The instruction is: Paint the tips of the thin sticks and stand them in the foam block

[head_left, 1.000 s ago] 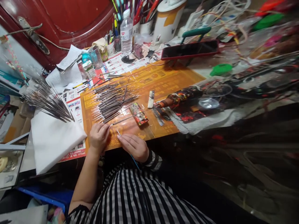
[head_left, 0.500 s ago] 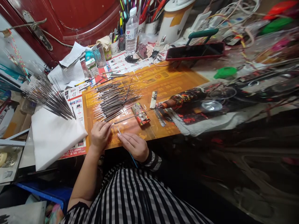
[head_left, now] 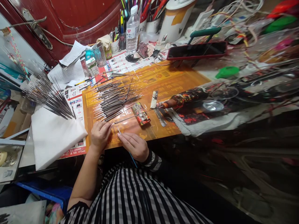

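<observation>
One slim dark rod w/ pale end point(head_left: 126, 119) is pinched by fingertips of L hand point(head_left: 100, 134), far part over small paint-smeared rect. block point(head_left: 140, 114); R hand point(head_left: 135, 146) fingers clamp slim blue pale-tipped stick point(head_left: 133, 159), tip nr rod; heaped thin dark rods point(head_left: 112, 103) beyond on orange sheet point(head_left: 184, 76).

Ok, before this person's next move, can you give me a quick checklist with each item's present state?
1. Left hand pinches the slender dark rod near its white end: ok.
2. Right hand grips the slim blue-handled tool: ok.
3. Tool tip touching the rod: cannot tell.
4. Rod resting on the paint-stained block: cannot tell; it crosses over it.
5. Pile of dark rods apart from both hands: ok.
6. Water bottle upright and capped: ok.
</observation>
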`<state>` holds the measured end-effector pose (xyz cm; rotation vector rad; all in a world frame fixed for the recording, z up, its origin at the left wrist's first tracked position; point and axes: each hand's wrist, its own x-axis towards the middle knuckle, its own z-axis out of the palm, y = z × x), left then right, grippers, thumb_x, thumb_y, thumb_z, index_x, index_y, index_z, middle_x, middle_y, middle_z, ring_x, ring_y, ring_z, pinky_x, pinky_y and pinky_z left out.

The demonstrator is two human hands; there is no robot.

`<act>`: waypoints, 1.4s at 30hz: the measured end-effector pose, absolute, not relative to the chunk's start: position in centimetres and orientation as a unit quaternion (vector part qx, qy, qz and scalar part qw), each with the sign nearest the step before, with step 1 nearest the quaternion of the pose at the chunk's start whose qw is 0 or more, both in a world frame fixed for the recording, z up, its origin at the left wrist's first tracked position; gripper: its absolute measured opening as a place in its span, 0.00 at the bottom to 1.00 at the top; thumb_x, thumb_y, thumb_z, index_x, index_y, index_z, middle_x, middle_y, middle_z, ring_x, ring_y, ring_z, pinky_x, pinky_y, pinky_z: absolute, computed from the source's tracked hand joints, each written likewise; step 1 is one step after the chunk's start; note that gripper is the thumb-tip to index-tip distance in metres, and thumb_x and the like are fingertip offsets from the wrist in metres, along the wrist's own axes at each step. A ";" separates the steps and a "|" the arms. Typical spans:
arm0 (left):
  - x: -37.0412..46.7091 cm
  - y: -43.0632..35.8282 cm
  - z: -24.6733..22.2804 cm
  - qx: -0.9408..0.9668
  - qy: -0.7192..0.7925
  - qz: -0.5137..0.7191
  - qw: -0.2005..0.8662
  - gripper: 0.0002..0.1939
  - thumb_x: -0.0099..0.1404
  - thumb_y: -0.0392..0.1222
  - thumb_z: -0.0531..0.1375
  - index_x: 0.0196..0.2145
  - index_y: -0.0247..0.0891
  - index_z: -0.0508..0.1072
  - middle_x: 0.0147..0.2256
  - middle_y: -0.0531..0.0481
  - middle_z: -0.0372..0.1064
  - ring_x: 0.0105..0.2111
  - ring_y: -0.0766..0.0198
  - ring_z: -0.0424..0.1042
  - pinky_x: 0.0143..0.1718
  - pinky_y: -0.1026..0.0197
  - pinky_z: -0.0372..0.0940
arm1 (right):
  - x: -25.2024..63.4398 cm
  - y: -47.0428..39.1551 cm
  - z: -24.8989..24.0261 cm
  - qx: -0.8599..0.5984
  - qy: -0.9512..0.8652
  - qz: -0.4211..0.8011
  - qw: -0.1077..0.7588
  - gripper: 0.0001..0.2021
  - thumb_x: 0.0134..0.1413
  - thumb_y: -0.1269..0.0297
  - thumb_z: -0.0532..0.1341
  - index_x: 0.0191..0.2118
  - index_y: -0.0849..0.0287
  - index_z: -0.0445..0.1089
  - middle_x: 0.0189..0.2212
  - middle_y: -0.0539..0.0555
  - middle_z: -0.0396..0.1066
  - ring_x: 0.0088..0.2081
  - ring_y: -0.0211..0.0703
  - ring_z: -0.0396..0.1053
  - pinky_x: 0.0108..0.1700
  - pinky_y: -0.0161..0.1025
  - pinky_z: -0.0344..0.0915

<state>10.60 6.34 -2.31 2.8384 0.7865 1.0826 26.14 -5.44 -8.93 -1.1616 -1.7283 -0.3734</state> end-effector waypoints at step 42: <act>10.5 6.4 -2.8 0.905 0.241 0.351 -0.021 0.07 0.72 0.38 0.56 0.42 0.38 0.74 0.35 0.46 0.74 0.36 0.62 0.71 0.41 0.58 0.66 | 26.6 -5.9 -9.5 -0.452 -0.730 -0.139 0.494 0.29 0.63 0.76 0.59 0.68 0.63 0.58 0.47 0.62 0.78 0.49 0.50 0.76 0.50 0.46 0.76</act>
